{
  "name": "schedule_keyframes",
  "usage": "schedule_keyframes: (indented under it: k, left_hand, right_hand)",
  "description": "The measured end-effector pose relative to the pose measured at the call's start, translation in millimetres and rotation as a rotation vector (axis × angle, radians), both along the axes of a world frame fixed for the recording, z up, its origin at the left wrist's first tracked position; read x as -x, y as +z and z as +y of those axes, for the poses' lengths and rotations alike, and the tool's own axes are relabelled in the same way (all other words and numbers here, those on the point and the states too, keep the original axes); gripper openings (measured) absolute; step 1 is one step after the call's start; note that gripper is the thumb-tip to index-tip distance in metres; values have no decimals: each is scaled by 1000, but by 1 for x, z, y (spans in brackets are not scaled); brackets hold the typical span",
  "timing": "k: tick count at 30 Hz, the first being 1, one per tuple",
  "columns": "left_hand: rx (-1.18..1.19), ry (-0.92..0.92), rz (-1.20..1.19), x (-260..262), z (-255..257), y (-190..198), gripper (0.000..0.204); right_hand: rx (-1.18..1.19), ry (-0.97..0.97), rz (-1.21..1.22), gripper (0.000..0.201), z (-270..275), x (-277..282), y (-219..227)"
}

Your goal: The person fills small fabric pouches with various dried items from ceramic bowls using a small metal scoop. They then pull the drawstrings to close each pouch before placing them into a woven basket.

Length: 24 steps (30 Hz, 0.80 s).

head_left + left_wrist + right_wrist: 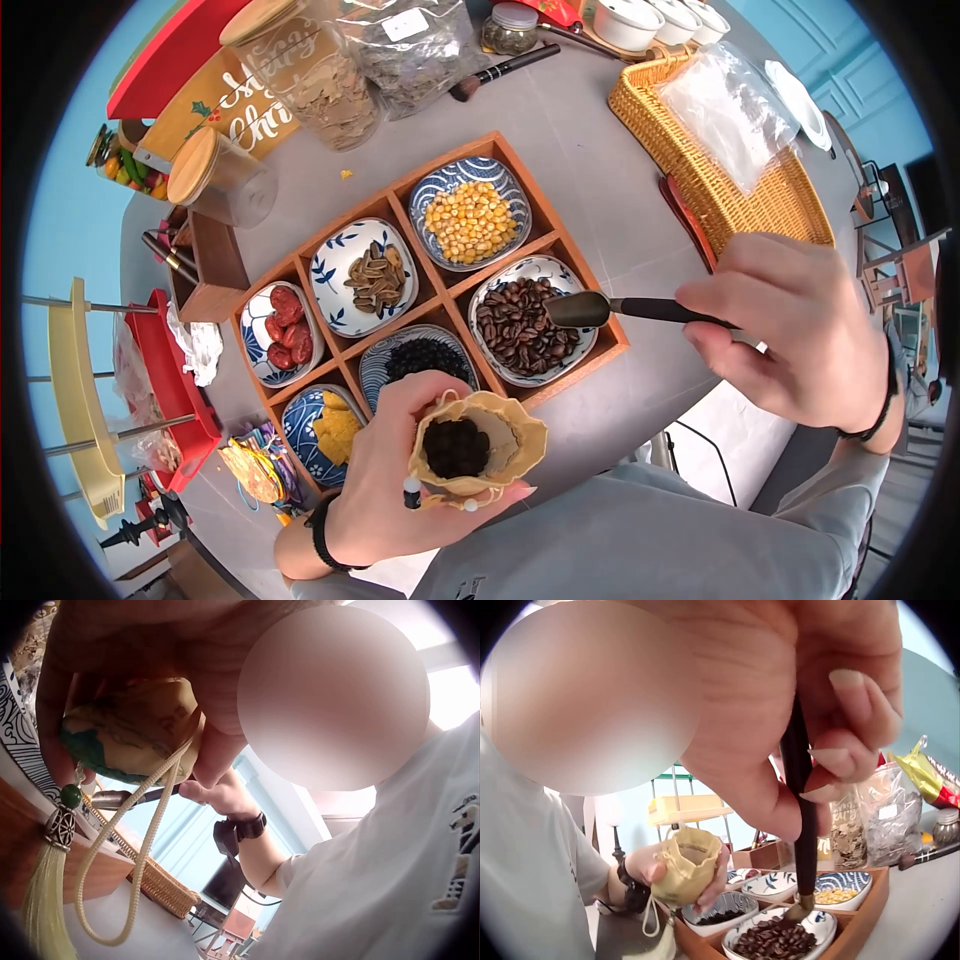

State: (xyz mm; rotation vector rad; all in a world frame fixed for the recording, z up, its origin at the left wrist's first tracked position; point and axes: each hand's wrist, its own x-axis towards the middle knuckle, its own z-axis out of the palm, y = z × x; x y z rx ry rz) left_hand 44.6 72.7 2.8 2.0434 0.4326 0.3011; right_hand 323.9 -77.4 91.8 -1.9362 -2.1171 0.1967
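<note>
My left hand [370, 490] grips a small yellow drawstring pouch [525, 445], its mouth open upward with dark round pieces inside. A cream cord [142, 847] and a tassel [49, 892] with a green bead hang from the pouch. In my right hand [795, 325] is the black handle of a small metal scoop [580, 310]. The scoop's tip meets the coffee beans [520, 335] in a blue-and-white bowl [829, 930]. That bowl sits in the near right compartment of a divided wooden tray [612, 335].
Other tray bowls hold corn kernels [470, 222], striped seeds [377, 280], red dates [290, 330], black beans [425, 358] and yellow pieces [335, 428]. A wicker basket [640, 110] stands at right. Lidded jars [225, 185], a makeup brush [505, 70] and plastic bags [410, 55] lie behind.
</note>
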Motion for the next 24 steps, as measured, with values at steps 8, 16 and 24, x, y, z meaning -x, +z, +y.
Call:
schedule_keyframes:
  k: [8, 16, 24]
  left_hand:
    - [70, 13, 18, 5, -3, -5, 92]
    - [48, 13, 36, 5, -3, -3, 92]
    - [-28, -15, 34, 8, 1, -5, 94]
  right_hand:
    - [150, -30, -89, 14, 55, 6, 16]
    - [21, 342, -270, 12, 73, -16, 2]
    - [340, 14, -148, 17, 32, 8, -8]
